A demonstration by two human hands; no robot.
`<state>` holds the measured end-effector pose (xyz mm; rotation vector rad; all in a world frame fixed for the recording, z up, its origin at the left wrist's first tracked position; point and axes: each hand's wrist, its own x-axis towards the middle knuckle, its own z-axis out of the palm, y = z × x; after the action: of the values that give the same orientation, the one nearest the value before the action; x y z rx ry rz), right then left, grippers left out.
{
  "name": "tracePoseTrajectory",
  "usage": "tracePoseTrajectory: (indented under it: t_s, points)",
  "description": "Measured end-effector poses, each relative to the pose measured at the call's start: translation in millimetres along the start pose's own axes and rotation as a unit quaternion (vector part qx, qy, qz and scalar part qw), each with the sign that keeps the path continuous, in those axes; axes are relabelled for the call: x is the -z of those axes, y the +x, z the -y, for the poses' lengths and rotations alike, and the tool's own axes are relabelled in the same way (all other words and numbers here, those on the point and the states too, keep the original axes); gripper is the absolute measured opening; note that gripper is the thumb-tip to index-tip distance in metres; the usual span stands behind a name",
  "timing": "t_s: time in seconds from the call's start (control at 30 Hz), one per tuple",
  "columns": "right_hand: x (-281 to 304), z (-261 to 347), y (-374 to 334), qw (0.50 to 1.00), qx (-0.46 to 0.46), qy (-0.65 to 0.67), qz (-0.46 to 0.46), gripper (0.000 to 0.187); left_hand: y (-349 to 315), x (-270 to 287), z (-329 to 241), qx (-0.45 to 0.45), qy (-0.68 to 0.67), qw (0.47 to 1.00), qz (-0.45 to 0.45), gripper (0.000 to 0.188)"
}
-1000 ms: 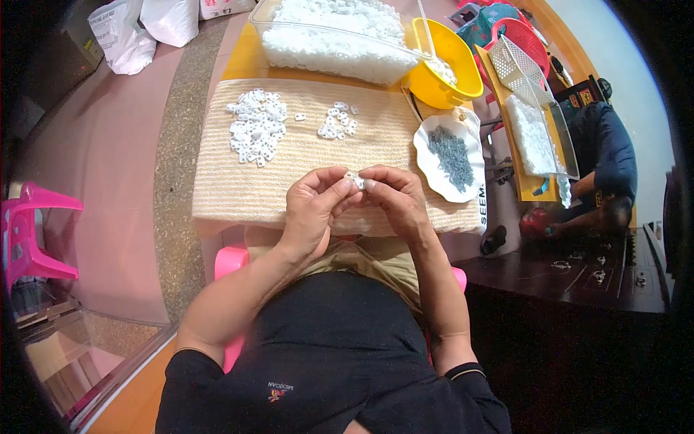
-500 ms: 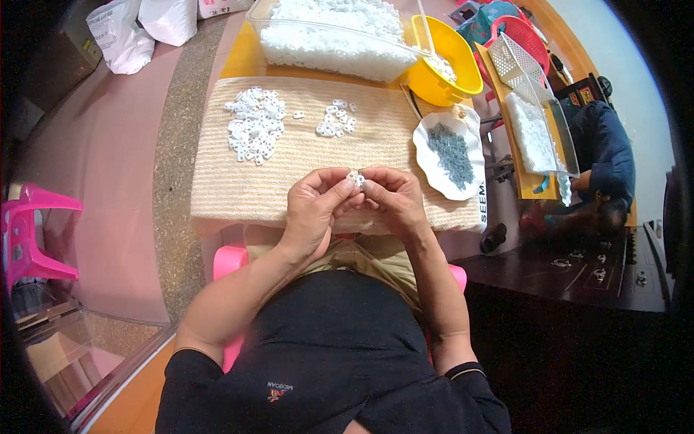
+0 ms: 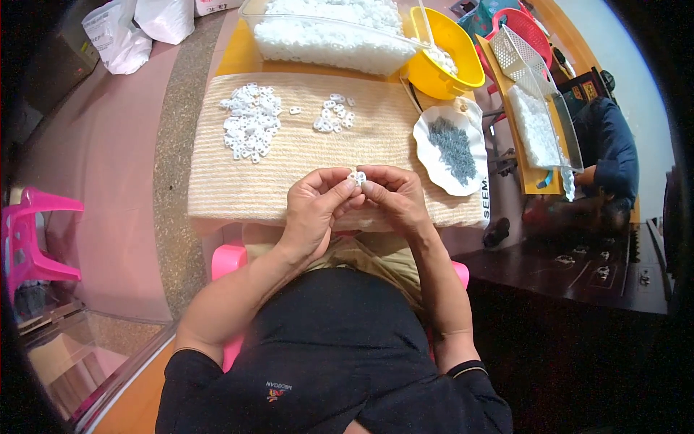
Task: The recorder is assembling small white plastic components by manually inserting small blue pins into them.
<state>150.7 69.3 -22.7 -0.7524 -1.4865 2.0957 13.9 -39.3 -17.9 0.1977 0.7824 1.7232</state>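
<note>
Thumb and fingers of my left hand (image 3: 318, 202) pinch small white plastic pieces (image 3: 357, 178) just above the front part of a striped cream towel (image 3: 238, 192). My right hand (image 3: 394, 194) grips them from the other side, so the two hands meet fingertip to fingertip. How the pieces fit together is too small to make out. Beyond my hands lie a large heap of white plastic pieces with holes (image 3: 251, 123) on the left and a smaller group (image 3: 334, 116) near the middle. A scalloped white dish (image 3: 428, 148) to the right holds small grey-blue parts (image 3: 453, 152).
A clear bin of white pieces (image 3: 332, 43) and a yellow bowl (image 3: 463, 69) stand behind the towel. At right, a person in dark clothing (image 3: 614, 145) sits by another tray (image 3: 538, 134). A pink stool (image 3: 40, 235) is at left; white sacks (image 3: 123, 40) lie far left.
The white pieces between my fingertips have turned slightly, showing a different side. Both hands stay in nearly the same place, and the view has shifted a little.
</note>
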Motion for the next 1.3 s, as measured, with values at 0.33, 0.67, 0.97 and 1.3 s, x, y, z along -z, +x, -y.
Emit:
tracePoseTrajectory:
  t_s: [0.33,0.67,0.97,1.3]
  points:
    - [0.9,6.8,0.4,0.999,0.001,-0.042,0.01,0.03,1.9,2.4,1.3,0.016,0.011,1.0,-0.008,0.017]
    - [6.0,8.1,0.0,1.0,0.0,-0.025,0.01,0.031,1.9,0.1,0.5,0.033,0.019,0.999,-0.019,0.016]
    - [11.2,7.3,-0.7,0.999,0.003,-0.043,0.003,0.032,1.5,0.4,-0.2,0.05,0.034,0.998,-0.024,0.015]
    - [13.3,7.0,-1.9,0.998,0.004,-0.062,0.008,0.03,1.6,0.7,-0.7,0.06,0.052,0.997,-0.025,0.016]
